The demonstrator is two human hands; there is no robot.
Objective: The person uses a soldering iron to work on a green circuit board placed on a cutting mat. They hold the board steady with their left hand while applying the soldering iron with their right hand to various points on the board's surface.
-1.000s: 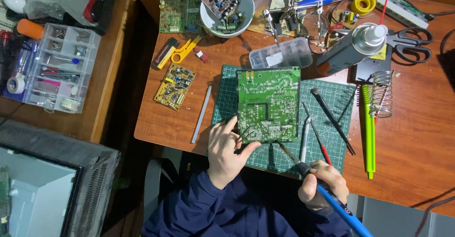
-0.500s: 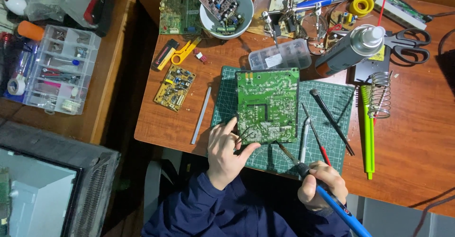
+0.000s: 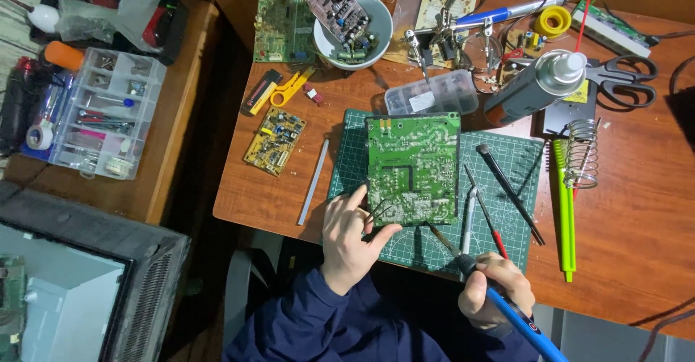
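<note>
A green circuit board [image 3: 413, 166] lies solder side up on a green cutting mat [image 3: 507, 166] at the desk's near edge. My left hand [image 3: 351, 242] rests at the board's lower left corner and pinches dark tweezers [image 3: 379, 213] whose tips touch the board. My right hand [image 3: 496, 286] grips a blue-handled soldering iron [image 3: 481, 279]; its tip points up-left and reaches the board's lower edge.
On the mat right of the board lie a black tool [image 3: 509, 192], a red-tipped probe [image 3: 486, 213] and silver tweezers [image 3: 469, 221]. A green tool [image 3: 565, 210], coil stand [image 3: 581, 153], spray can [image 3: 536, 87], scissors [image 3: 622, 80], clear parts box [image 3: 431, 93], white bowl [image 3: 351, 22] and yellow board [image 3: 275, 141] surround it.
Both hands stay in nearly the same place; the left fingers and tweezers shift only slightly at the board's lower left corner.
</note>
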